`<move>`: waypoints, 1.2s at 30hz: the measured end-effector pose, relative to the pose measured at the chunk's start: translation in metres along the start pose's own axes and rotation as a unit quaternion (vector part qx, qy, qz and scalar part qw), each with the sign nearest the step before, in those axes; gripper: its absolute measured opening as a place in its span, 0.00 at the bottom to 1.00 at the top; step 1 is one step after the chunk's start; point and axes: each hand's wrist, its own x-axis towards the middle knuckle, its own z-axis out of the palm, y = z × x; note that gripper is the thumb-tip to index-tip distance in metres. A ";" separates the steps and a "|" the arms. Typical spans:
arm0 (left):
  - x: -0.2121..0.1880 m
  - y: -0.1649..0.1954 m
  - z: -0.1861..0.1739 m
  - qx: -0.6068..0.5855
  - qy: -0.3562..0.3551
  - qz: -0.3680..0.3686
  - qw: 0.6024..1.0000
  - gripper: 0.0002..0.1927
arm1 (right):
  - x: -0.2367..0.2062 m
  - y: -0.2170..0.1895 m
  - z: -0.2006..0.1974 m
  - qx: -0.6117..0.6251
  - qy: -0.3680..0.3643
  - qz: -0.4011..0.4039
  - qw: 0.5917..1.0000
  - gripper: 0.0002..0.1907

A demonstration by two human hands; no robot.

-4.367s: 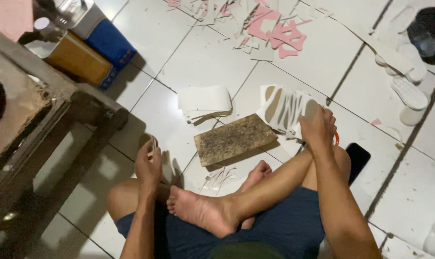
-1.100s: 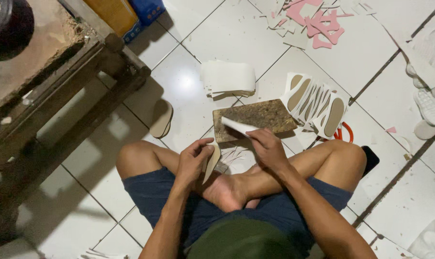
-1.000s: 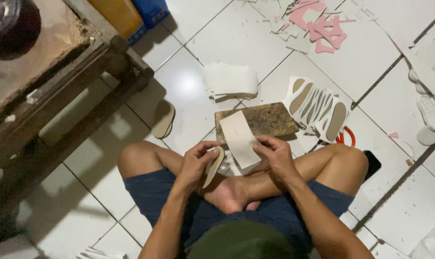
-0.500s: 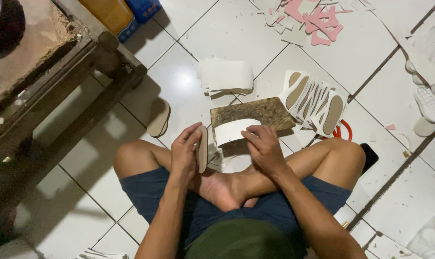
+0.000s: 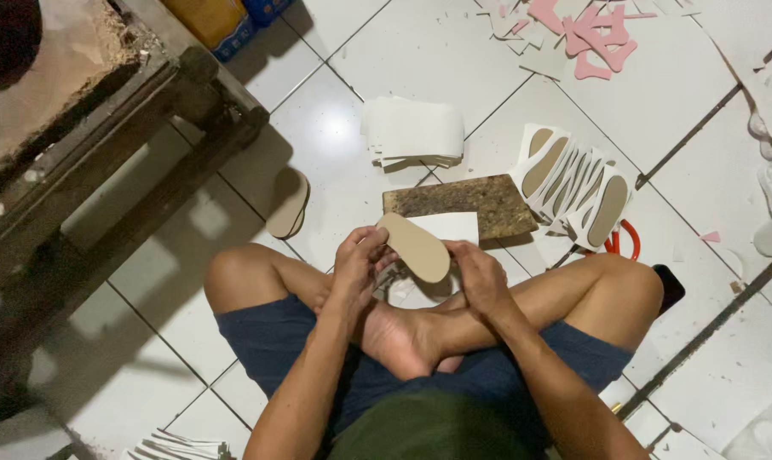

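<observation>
insole cutout [image 5: 414,247] | between left hand [image 5: 358,260], right hand [image 5: 481,274] grip

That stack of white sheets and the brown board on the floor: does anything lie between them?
In the head view, only bare white floor tile separates the stack of white sheets from the brown board.

We see a glossy white tiled floor [image 5: 386,51] with dark grout, a glare spot on one tile; a worn wooden counter [image 5: 88,128] at left casts shadow; pink scraps [image 5: 590,38] lie far off.
</observation>
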 end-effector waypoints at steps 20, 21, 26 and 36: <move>0.000 0.014 0.020 0.361 -0.010 0.001 0.933 0.11 | 0.018 0.055 -0.009 0.113 0.169 0.100 0.974 0.17; 0.000 0.014 0.020 0.364 -0.007 0.000 0.931 0.11 | 0.018 0.056 -0.010 0.093 0.173 0.092 0.976 0.17; 0.001 0.013 0.022 0.355 0.001 0.002 0.935 0.11 | 0.019 0.050 -0.011 -0.051 0.177 0.014 0.983 0.16; -0.003 0.006 0.027 0.587 0.064 0.108 0.800 0.21 | 0.012 -0.007 0.005 -0.356 0.144 -0.118 0.916 0.25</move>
